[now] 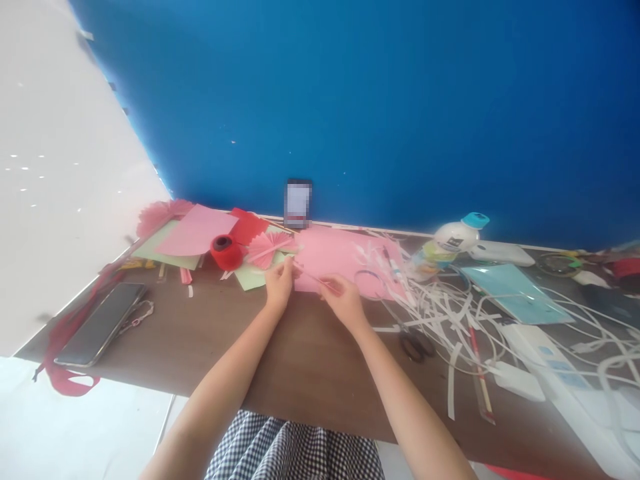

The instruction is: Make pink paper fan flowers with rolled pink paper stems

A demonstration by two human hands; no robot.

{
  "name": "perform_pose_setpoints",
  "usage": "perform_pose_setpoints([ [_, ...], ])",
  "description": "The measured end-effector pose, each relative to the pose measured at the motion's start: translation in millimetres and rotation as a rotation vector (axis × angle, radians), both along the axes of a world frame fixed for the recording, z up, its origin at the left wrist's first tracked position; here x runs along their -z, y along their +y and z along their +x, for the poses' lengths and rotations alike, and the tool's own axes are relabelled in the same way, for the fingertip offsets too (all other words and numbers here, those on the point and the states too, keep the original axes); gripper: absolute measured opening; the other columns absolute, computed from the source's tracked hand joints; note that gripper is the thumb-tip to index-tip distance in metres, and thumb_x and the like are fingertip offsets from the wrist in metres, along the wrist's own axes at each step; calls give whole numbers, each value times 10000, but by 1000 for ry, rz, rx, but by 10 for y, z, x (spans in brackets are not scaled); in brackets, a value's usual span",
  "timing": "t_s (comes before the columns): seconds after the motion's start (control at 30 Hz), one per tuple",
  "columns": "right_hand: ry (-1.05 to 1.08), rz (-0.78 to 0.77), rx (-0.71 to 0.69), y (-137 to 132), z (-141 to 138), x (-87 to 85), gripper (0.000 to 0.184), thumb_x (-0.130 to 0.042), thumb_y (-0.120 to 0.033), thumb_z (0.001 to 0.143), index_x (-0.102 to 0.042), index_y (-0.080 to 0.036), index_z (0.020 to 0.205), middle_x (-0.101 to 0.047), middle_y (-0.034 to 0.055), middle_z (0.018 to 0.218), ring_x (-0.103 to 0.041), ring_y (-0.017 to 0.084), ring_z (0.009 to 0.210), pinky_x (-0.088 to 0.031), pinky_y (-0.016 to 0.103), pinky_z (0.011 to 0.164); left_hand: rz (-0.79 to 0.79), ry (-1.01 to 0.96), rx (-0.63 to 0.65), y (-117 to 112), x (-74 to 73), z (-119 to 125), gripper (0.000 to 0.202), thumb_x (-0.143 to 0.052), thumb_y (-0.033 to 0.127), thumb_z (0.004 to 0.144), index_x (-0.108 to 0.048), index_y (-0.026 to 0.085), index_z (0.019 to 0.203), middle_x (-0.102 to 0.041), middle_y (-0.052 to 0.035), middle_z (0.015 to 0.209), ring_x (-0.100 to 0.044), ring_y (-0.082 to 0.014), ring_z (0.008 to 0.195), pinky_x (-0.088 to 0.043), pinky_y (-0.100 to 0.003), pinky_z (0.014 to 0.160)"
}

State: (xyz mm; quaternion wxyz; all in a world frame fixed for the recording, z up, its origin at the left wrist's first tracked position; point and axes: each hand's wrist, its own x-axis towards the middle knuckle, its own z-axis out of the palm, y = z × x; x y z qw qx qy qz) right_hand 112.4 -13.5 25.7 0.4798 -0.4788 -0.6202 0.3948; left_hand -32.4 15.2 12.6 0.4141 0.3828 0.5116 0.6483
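A narrow folded strip of pink paper (311,275) stretches between my two hands above the table. My left hand (280,283) pinches its left end, fingers closed. At the other end my right hand (343,297) is closed around the strip, with thumb and fingers pressed together. Just behind my left hand lies a pleated pink paper fan (270,247) on light green paper (250,277). Under and behind the strip is a large pink sheet (333,250). To the left stands a red spool of ribbon (227,253).
A phone (103,325) lies on the left beside a red ribbon (70,380). On the right are scissors (417,343), tangled white cables and paper strips (450,307), a glue bottle (455,237) and a power strip (550,363). Another phone (298,202) leans against the blue wall (380,107).
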Motion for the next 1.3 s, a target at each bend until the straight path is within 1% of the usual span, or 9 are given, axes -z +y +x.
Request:
perform_pose_setpoints([
  [0.27, 104, -64, 59, 31, -38, 3, 207, -602, -322, 689, -633, -145, 792, -565, -16, 510, -524, 104, 437, -469, 248, 468, -49, -178, 12, -17, -18, 46, 400, -554, 502, 677, -601, 111, 605, -594, -31, 540, -617, -158, 573, -525, -298, 597],
  [0.37, 121, -75, 60, 28, -34, 0, 210, -597, -321, 697, -645, -145, 802, -554, -26, 471, -511, 97, 414, -460, 244, 467, -64, -237, 74, -26, -21, 53, 401, -560, 508, 671, -592, 111, 635, -610, -41, 578, -631, -169, 607, -530, -321, 635],
  [0.53, 118, -88, 73, 26, -15, 7, 251, -583, -346, 707, -650, -140, 833, -562, -21, 460, -519, 108, 406, -467, 253, 460, -115, -278, 309, -76, -58, 74, 344, -666, 419, 608, -609, 104, 734, -657, -82, 712, -642, -191, 684, -522, -354, 722],
  [0.73, 34, -33, 97, 46, 26, 32, 271, -613, -384, 672, -656, -146, 795, -660, 54, 716, -567, 122, 479, -495, 263, 482, -126, -267, 356, -97, -75, 79, 329, -683, 381, 599, -618, 101, 759, -672, -89, 764, -639, -195, 718, -507, -375, 766],
  [0.87, 47, -80, 85, 56, 38, 19, 327, -602, -436, 673, -645, -134, 791, -647, 47, 627, -556, 124, 444, -487, 258, 449, -93, -216, 450, -96, -7, 81, 341, -704, 334, 584, -622, 105, 823, -675, -82, 784, -635, -193, 753, -480, -378, 811],
  [0.97, 31, -93, 60, 47, 30, 10, 327, -590, -442, 684, -634, -135, 787, -638, 40, 610, -545, 120, 432, -479, 256, 437, -102, -189, 454, -99, 43, 90, 343, -713, 314, 572, -626, 100, 825, -673, -77, 756, -633, -196, 747, -480, -376, 799],
  [1.03, -31, -18, 70, 36, 24, 15, 298, -566, -429, 709, -634, -148, 782, -649, 49, 675, -574, 133, 504, -491, 264, 484, -109, -218, 443, -108, 48, 99, 343, -717, 309, 562, -626, 94, 813, -670, -78, 732, -632, -195, 722, -491, -370, 769],
  [1.13, -229, 187, 146, 23, 26, 38, 248, -530, -389, 747, -648, -171, 759, -648, 60, 765, -596, 161, 661, -492, 278, 593, -112, -255, 435, -135, 22, 117, 332, -731, 291, 539, -620, 88, 777, -665, -76, 711, -631, -186, 686, -501, -362, 749],
  [1.3, -538, 414, 216, 24, 46, 67, 218, -474, -297, 795, -664, -207, 855, -652, 51, 767, -581, 159, 681, -456, 271, 625, -90, -281, 442, -168, 8, 142, 328, -743, 287, 513, -604, 93, 738, -662, -70, 698, -631, -186, 675, -511, -366, 737],
])
